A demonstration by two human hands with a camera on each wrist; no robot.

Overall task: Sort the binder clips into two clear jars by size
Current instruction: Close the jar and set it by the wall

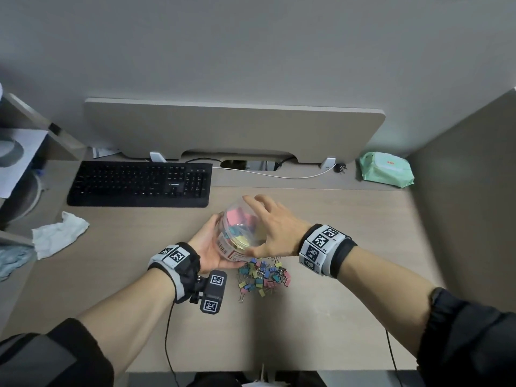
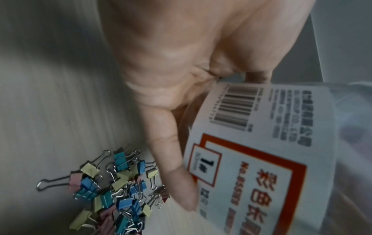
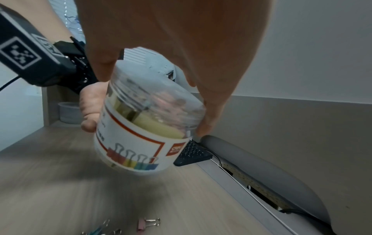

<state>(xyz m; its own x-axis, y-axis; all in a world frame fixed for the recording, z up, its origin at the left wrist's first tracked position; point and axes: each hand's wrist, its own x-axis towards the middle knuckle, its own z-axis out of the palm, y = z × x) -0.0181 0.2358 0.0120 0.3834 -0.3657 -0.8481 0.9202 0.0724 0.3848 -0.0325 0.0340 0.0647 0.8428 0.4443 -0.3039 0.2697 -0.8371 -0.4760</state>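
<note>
I am working over a pale wood-grain desk (image 1: 321, 317) boxed in by grey partition walls. Nearest me, at lower centre of the head view, the small binder clips (image 1: 262, 273) lie in a loose pile on the desk; they look light, springy and prone to tangling by their wire handles, so I would pinch one by its coloured body. Just above the pile, my left hand (image 1: 208, 244) cradles the clear jar (image 1: 241, 233), thumb and fingers curled round its labelled wall, holding it tilted off the surface. My right hand (image 1: 272, 229) spreads over the jar's top, its fingertips (image 3: 203, 128) on the ribbed lid; I judge it is gripping the lid to unscrew it. The jar holds larger coloured clips, and its smooth plastic could slip, so the paper label is the safer hold. Farther up, a crumpled tissue (image 1: 60, 233) sits at the left, a black keyboard (image 1: 139, 182) beyond it, and a green wipes pack (image 1: 386, 169) at upper right.
</note>
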